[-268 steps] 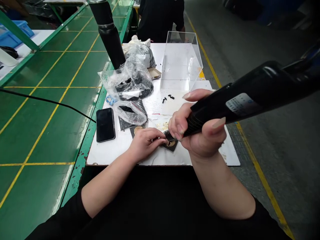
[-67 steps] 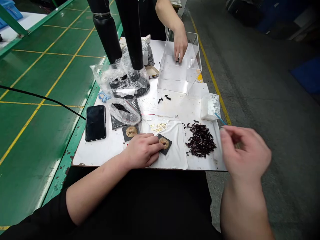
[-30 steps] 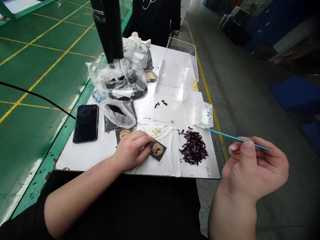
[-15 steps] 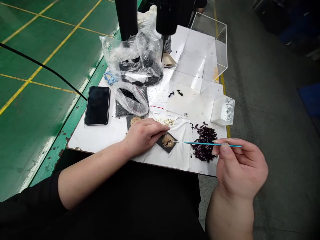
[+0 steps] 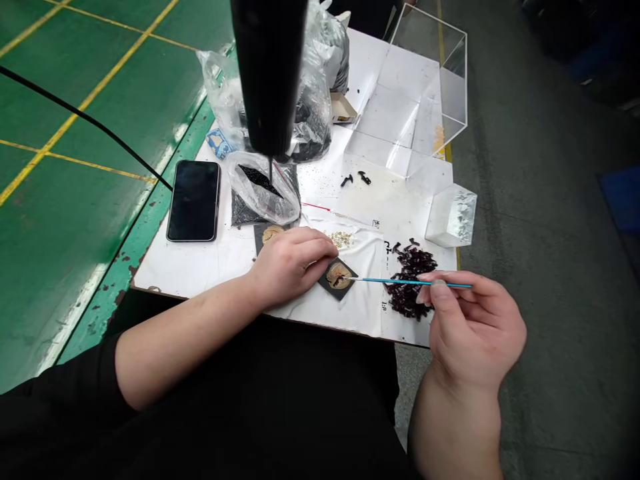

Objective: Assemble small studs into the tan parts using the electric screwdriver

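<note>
My right hand [image 5: 475, 327] pinches a thin blue-handled brush [image 5: 400, 282] between thumb and fingers. The brush lies nearly level, its pale tip reaching left onto a round tan piece [image 5: 338, 275] with a dark mark. That piece sits on a small dark square plate [image 5: 340, 294]. From the left, my left hand [image 5: 295, 263] rests on the white cloth [image 5: 357, 317], its closed fingers at the plate's upper left edge. Behind that hand, a second tan piece [image 5: 273, 233] on a dark plate is partly hidden. Small gold bits [image 5: 341, 239] lie just beyond the fingertips.
A pile of dark reddish pieces [image 5: 411, 267] lies beside the brush. Around the table stand a phone [image 5: 194, 200], an opened bag of black grains [image 5: 265, 193], a clear box [image 5: 400, 100] and a clear block [image 5: 451, 215]. A black tool [image 5: 270, 73] hangs over the middle.
The brush tip has shifted slightly left, further onto the tan piece. The black hanging tool appears lower and further left, and the whole view has shifted slightly.
</note>
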Motion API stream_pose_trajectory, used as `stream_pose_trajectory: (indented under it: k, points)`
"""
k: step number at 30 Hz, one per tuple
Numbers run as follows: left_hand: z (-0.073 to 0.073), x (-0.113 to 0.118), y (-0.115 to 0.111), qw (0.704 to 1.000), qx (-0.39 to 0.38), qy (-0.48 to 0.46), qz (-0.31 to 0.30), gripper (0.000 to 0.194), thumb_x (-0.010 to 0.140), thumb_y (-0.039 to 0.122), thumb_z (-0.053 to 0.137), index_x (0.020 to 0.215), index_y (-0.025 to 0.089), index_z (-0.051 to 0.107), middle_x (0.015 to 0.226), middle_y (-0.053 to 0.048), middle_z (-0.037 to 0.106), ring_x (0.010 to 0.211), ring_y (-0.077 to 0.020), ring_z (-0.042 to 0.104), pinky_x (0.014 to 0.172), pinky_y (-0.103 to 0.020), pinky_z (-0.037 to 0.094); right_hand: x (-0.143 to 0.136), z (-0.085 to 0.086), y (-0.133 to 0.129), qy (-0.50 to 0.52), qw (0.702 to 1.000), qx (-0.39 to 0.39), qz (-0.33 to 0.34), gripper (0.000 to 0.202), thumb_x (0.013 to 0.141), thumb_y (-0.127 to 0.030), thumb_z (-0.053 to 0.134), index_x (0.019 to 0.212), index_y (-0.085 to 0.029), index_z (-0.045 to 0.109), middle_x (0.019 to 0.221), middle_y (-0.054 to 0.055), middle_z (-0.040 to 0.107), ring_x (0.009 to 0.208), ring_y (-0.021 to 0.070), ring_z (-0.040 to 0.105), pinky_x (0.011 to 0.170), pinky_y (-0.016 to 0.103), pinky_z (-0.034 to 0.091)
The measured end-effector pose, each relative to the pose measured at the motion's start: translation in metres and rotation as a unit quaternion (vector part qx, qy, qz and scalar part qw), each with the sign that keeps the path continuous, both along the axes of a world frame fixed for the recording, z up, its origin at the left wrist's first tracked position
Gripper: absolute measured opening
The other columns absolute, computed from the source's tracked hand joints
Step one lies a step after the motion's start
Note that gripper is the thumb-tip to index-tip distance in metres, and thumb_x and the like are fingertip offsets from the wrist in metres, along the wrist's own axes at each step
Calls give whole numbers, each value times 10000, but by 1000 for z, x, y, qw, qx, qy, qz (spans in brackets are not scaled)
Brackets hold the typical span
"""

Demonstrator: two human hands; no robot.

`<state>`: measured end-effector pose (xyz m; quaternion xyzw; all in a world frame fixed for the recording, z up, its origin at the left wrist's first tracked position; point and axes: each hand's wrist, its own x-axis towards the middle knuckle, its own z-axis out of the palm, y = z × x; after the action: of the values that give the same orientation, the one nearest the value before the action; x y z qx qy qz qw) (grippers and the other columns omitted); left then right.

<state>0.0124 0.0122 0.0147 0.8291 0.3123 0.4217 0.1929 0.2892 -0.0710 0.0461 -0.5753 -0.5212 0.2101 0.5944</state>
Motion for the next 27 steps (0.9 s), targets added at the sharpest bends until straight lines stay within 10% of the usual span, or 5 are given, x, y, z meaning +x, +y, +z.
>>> stream_pose_trajectory:
  k: [27]
  points:
    - [-1, 1, -1, 1000, -2, 24, -1, 136, 1057, 127, 668, 1093, 183, 787, 1020, -64, 830, 958, -190, 787, 857, -295, 616, -4, -1, -7, -18, 1000, 1, -9, 157, 884, -277, 937, 986, -218, 833, 929, 34, 843, 711, 166, 751, 641, 317, 619]
